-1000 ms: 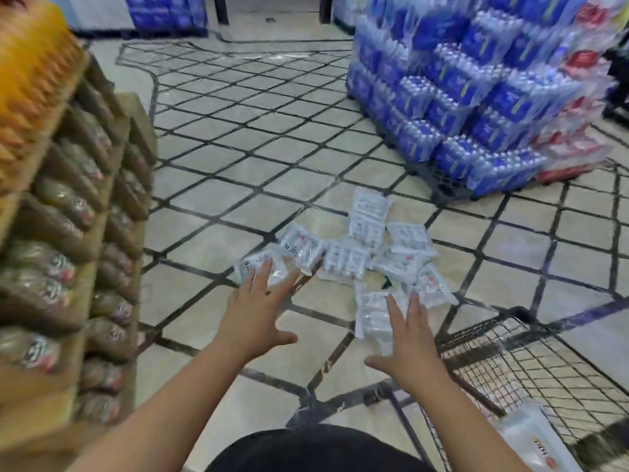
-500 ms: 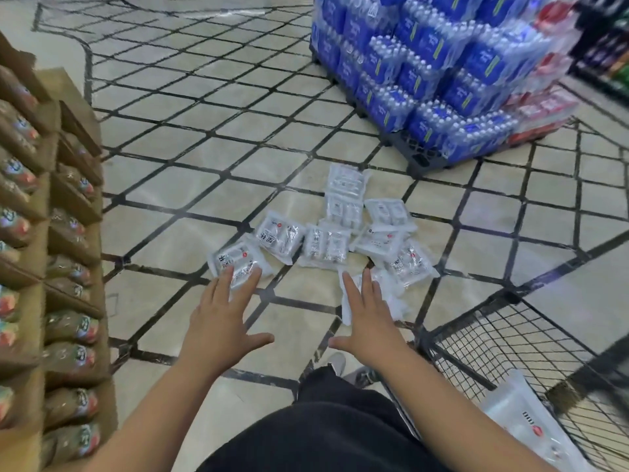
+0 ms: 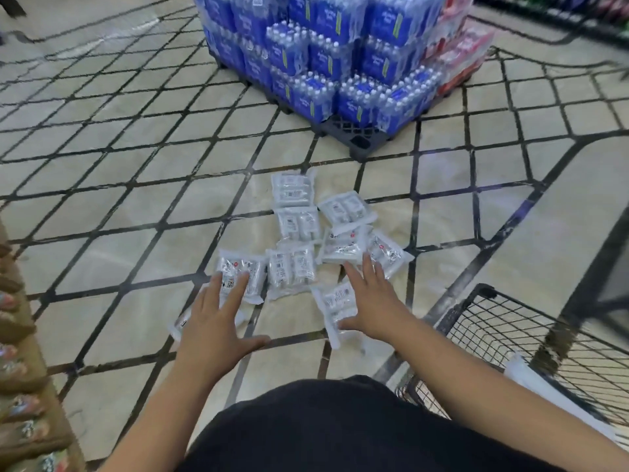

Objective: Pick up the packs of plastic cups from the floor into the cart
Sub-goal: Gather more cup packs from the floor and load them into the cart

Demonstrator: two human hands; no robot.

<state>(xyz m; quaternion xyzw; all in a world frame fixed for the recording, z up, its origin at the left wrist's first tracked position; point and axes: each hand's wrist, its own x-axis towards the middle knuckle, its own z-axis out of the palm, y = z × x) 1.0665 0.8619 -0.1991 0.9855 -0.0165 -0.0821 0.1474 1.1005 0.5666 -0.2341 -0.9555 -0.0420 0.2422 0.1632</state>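
Observation:
Several clear packs of plastic cups [image 3: 292, 267] lie scattered on the tiled floor in front of me. My left hand [image 3: 218, 318] is spread with straight fingers over the nearest left pack [image 3: 180, 323], its fingertips reaching a second pack [image 3: 253, 270]. My right hand [image 3: 371, 301] is spread over the nearest right pack [image 3: 332, 301], fingers straight, thumb out to the left. Whether either palm touches its pack is unclear. The black wire cart [image 3: 476, 321] stands at the lower right, with one pack [image 3: 544, 393] lying inside it.
A pallet stacked with blue shrink-wrapped water bottles [image 3: 326, 63] stands beyond the packs, with red packs on its right side. A wooden shelf of bagged goods [image 3: 20, 386] runs along the left edge. My dark-clothed knee [image 3: 323, 430] fills the bottom centre.
Both hands have dropped lower and further forward over the nearest packs. The view has swung right and closer to the floor, so the shelf now shows less.

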